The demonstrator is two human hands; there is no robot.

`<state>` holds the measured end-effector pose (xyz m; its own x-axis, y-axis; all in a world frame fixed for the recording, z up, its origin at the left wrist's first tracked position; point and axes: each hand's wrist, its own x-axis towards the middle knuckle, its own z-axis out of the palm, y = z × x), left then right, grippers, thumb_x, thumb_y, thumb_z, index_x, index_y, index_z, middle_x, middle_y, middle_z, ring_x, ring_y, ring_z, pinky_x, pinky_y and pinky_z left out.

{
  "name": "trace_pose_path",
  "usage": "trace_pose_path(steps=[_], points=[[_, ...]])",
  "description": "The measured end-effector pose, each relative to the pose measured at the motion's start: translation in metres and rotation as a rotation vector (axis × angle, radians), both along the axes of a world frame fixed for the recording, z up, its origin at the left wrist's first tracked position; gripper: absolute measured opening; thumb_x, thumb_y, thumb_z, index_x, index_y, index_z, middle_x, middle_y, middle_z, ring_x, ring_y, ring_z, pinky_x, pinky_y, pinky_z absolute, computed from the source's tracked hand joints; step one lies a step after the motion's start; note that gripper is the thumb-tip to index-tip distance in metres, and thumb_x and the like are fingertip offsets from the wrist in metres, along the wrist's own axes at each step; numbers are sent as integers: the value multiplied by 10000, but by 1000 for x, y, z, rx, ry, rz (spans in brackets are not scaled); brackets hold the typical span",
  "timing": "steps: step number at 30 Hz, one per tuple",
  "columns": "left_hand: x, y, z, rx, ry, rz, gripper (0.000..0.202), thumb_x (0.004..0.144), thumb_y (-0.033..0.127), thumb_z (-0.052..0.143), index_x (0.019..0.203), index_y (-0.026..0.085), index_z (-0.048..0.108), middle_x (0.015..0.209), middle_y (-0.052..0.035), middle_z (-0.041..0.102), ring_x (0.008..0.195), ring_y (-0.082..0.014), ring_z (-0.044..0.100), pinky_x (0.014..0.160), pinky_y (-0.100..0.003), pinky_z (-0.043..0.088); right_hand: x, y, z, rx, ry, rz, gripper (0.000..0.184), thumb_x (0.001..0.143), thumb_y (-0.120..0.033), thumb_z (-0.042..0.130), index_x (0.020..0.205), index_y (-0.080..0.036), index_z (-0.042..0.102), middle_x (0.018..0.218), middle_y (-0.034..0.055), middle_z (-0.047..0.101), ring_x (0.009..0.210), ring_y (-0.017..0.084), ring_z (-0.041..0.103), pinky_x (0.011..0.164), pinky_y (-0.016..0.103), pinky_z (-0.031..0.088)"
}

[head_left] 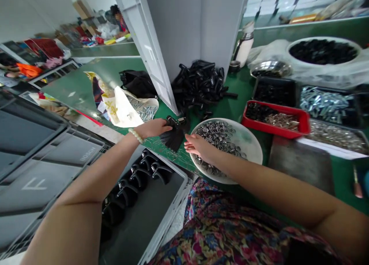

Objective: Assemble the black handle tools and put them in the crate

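My left hand (154,128), with a pearl bracelet on its wrist, is shut on a black fringed bundle (173,138) with small metal fittings at its top end. My right hand (200,147) reaches over a wide white bowl (248,145) heaped with small silver metal rings (216,136). Its fingertips are at the rings, and I cannot tell whether they hold one. Both hands are close together above the green work mat (230,90), and the bundle lies just left of the bowl's rim.
A heap of black tubular parts (198,86) lies against a white partition. A red tray (273,120) and metal trays of parts stand right. Below my left arm, a grey crate (170,203) holds black parts. Stacked grey crates (37,169) stand left; a person (118,20) sits far back.
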<state>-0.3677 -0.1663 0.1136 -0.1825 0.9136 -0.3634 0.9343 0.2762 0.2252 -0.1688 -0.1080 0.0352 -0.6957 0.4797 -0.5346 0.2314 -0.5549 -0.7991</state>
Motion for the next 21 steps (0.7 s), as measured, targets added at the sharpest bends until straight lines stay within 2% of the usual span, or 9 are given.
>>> trace_pose_path(steps=[2,4,8,11,14,17,19,21], points=[[-9,6,-5,-51,-35,-23,469,847,539,462,664,142,631,611,-50,565,551,-148,469,563,-287,355,-6,1,-1,-28,-21,-32,205,881,-394,577,958,-209,529,1106,87,619,1007,161,597,955,328,472],[-23,9,-9,-140,-167,15,511,805,612,511,687,138,662,598,-45,581,585,-155,499,596,-276,392,-15,3,4,-87,-45,-25,351,853,-457,594,1083,-199,534,1257,122,562,1157,199,543,1020,354,427],[-45,14,-28,-304,-685,227,625,820,692,442,911,128,697,744,-66,691,785,-170,585,716,-267,455,-33,6,14,-225,-113,6,671,823,-549,589,1328,-142,416,1446,185,407,1320,249,421,1093,406,346],[-46,16,-49,-381,-970,417,617,839,673,441,908,121,705,787,-96,715,871,-184,621,772,-272,472,-44,6,14,-212,-143,25,782,816,-581,571,1405,-128,326,1511,191,318,1401,259,309,1119,445,300],[-38,14,-65,-335,-1158,543,533,819,619,535,853,120,719,818,-115,726,910,-204,645,818,-275,484,-49,6,13,-174,-118,59,673,852,-547,514,1358,-121,396,1475,177,392,1383,241,343,1128,442,287],[-31,-1,-73,-219,-1302,615,510,786,607,589,841,118,722,837,-125,730,921,-224,655,846,-296,493,-52,5,13,-115,-91,83,480,878,-459,496,1258,-166,499,1401,130,500,1307,225,444,1100,436,339],[-26,-26,-76,-133,-1348,691,525,762,628,605,841,123,723,816,-127,730,913,-239,661,856,-316,499,-55,-1,15,-54,-68,121,397,863,-403,537,1197,-188,545,1352,107,552,1271,226,478,1066,434,383],[-18,-63,-78,-56,-1375,779,547,744,650,613,882,132,722,813,-123,731,918,-254,666,871,-343,503,-58,-14,17,9,-27,220,364,821,-363,607,1141,-191,588,1283,92,607,1234,236,508,1045,439,400]])
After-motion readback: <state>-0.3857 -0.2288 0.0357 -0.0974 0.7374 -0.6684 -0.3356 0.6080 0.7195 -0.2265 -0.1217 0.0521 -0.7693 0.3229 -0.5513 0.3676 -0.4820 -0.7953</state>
